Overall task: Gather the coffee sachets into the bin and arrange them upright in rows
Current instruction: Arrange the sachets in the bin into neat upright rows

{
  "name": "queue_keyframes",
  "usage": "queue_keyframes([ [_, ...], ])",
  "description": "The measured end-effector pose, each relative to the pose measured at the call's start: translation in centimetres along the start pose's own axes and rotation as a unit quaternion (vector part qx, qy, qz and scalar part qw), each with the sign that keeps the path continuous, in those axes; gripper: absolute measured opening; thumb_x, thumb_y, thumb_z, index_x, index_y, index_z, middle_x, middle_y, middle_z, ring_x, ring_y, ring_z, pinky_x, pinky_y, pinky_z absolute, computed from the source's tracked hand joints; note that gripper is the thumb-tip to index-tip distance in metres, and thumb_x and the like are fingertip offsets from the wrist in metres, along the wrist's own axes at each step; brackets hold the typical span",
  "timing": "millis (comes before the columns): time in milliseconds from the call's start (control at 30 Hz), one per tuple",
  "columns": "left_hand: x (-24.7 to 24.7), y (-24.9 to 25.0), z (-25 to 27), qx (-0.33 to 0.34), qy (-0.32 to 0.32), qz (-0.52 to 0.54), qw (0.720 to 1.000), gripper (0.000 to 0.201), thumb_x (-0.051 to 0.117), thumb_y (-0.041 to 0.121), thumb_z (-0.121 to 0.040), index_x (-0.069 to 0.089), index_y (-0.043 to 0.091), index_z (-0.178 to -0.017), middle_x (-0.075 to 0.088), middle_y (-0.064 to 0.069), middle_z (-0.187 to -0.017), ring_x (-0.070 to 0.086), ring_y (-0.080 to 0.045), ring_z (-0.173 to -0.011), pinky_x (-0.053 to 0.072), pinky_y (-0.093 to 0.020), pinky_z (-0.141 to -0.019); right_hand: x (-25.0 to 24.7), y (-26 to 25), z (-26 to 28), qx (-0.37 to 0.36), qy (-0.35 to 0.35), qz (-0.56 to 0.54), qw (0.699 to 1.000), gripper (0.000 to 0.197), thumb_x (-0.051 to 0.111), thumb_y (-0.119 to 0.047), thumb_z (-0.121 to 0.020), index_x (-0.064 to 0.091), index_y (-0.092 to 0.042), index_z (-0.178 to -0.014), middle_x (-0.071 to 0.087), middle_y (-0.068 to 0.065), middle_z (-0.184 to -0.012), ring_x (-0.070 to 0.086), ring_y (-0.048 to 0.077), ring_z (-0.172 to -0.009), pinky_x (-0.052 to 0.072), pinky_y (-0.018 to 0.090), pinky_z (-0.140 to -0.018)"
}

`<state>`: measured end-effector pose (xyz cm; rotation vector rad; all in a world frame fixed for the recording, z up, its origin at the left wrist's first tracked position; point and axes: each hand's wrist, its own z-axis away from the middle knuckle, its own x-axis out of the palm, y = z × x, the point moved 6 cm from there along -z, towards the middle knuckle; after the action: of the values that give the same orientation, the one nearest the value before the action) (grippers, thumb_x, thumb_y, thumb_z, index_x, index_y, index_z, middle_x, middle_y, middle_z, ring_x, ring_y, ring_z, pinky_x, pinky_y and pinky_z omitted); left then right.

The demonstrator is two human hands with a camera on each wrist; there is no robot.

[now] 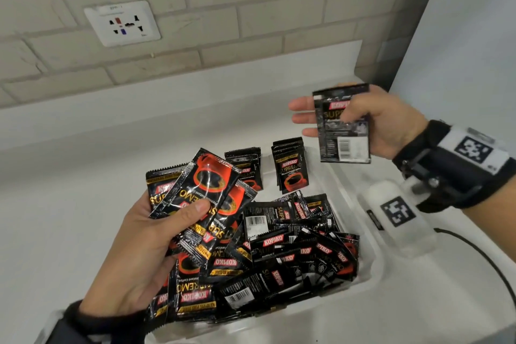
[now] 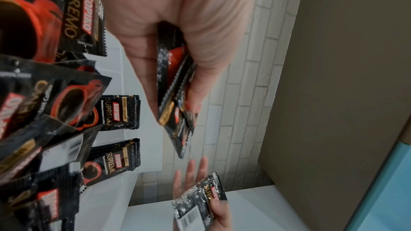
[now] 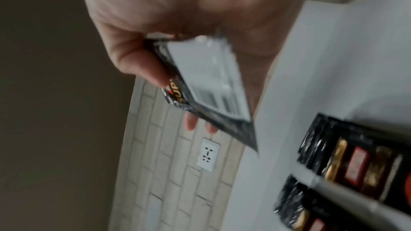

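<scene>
Left hand point(image 1: 145, 243) grips fanned sachets point(image 1: 201, 198) over bin point(image 1: 363, 232); right hand point(image 1: 377, 123) pinches one sachet point(image 1: 342, 126). Risk: loose fan slips, toppling upright rows point(image 1: 290, 170).

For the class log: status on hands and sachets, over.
Left hand grips several sachets. Right hand holds one. Two stacks upright in bin; loose pile remains.

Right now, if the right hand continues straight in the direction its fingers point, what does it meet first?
The right hand, holding a sachet, points left above the counter. The way looks free there; the brick wall lies behind, though depth is unclear.
</scene>
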<state>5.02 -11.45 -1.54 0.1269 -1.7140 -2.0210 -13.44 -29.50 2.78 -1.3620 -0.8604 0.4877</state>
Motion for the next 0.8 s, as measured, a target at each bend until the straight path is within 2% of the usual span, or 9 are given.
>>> queue_keyframes([
  [67,0.4,-0.1,-0.1,-0.002,-0.008,-0.002,1.000,0.072,0.090,0.039,0.005,0.073,0.028,-0.065,0.074,-0.007,-0.076,0.071,-0.019,-0.061,0.052,-0.027,-0.043,0.0,-0.1,0.4,-0.002,-0.005,-0.071,0.997,0.032,0.043,-0.002,-0.054,0.072,-0.013,-0.062,0.072,0.011,-0.096,0.069,0.026,-0.088,0.054,0.039,-0.084],
  [167,0.7,-0.1,0.0,-0.005,-0.014,-0.003,1.000,0.072,0.091,0.039,0.004,0.073,0.028,-0.065,0.074,-0.008,-0.077,0.071,-0.020,-0.062,0.052,-0.029,-0.043,-0.6,0.3,0.3,-0.003,0.031,-0.113,0.993,0.024,0.051,0.006,-0.046,0.061,-0.016,-0.051,0.068,0.012,-0.080,0.062,0.023,-0.060,0.055,0.027,-0.059],
  [200,0.7,-0.1,0.0,-0.006,-0.014,-0.005,1.000,0.072,0.091,0.039,0.004,0.073,0.028,-0.065,0.074,-0.008,-0.077,0.071,-0.020,-0.062,0.052,-0.029,-0.043,-1.0,0.7,0.1,0.003,0.045,-0.099,0.994,0.024,0.056,0.006,-0.046,0.061,-0.017,-0.051,0.064,0.011,-0.077,0.056,0.019,-0.057,0.050,0.023,-0.055],
  [267,0.6,-0.1,0.0,-0.009,-0.014,-0.011,1.000,0.073,0.090,0.040,0.004,0.073,0.029,-0.066,0.074,-0.007,-0.078,0.071,-0.020,-0.063,0.052,-0.028,-0.043,-1.8,1.6,-0.2,0.023,0.083,-0.017,0.996,0.015,0.057,-0.004,-0.060,0.059,-0.018,-0.054,0.055,0.004,-0.071,0.047,0.012,-0.055,0.043,0.019,-0.049],
  [367,0.5,-0.1,0.0,-0.010,-0.016,-0.013,1.000,0.073,0.090,0.040,0.004,0.072,0.029,-0.066,0.074,-0.007,-0.079,0.071,-0.019,-0.064,0.052,-0.028,-0.043,-2.2,2.8,-0.6,0.058,0.099,0.052,0.992,0.013,0.063,-0.019,-0.068,0.050,-0.017,-0.064,0.052,-0.004,-0.065,0.047,0.006,-0.054,0.043,0.015,-0.051],
  [500,0.6,-0.1,-0.2,-0.008,-0.019,-0.014,1.000,0.072,0.090,0.039,0.004,0.073,0.029,-0.065,0.074,-0.006,-0.077,0.071,-0.018,-0.062,0.051,-0.026,-0.042,-2.5,3.7,-1.1,0.073,0.131,0.241,0.959,0.017,0.058,-0.001,-0.083,0.057,-0.017,-0.076,0.059,-0.001,-0.079,0.058,0.011,-0.067,0.050,0.023,-0.064],
  [600,0.7,-0.1,-0.2,-0.007,-0.022,-0.008,1.000,0.072,0.090,0.038,0.004,0.073,0.029,-0.064,0.074,-0.006,-0.076,0.071,-0.017,-0.061,0.051,-0.025,-0.042,-1.8,3.4,-1.6,0.036,0.128,0.388,0.912,0.027,0.059,0.002,-0.084,0.054,-0.022,-0.075,0.056,-0.005,-0.080,0.054,0.005,-0.068,0.045,0.009,-0.060],
  [700,0.7,-0.2,-0.3,-0.006,-0.024,-0.008,1.000,0.071,0.091,0.039,0.003,0.073,0.028,-0.065,0.074,-0.007,-0.077,0.071,-0.018,-0.062,0.051,-0.026,-0.043,-1.9,3.6,-2.0,0.024,0.136,0.438,0.888,0.031,0.066,-0.002,-0.081,0.047,-0.026,-0.081,0.051,-0.004,-0.075,0.048,0.007,-0.064,0.041,0.015,-0.061],
  [800,0.5,-0.3,-0.4,-0.007,-0.020,-0.012,1.000,0.072,0.091,0.039,0.003,0.073,0.028,-0.066,0.074,-0.007,-0.076,0.071,-0.018,-0.061,0.051,-0.026,-0.043,-1.7,4.0,-2.1,0.021,0.123,0.461,0.878,0.035,0.065,-0.006,-0.083,0.046,-0.028,-0.103,0.045,-0.006,-0.076,0.045,0.004,-0.061,0.037,0.017,-0.060],
])
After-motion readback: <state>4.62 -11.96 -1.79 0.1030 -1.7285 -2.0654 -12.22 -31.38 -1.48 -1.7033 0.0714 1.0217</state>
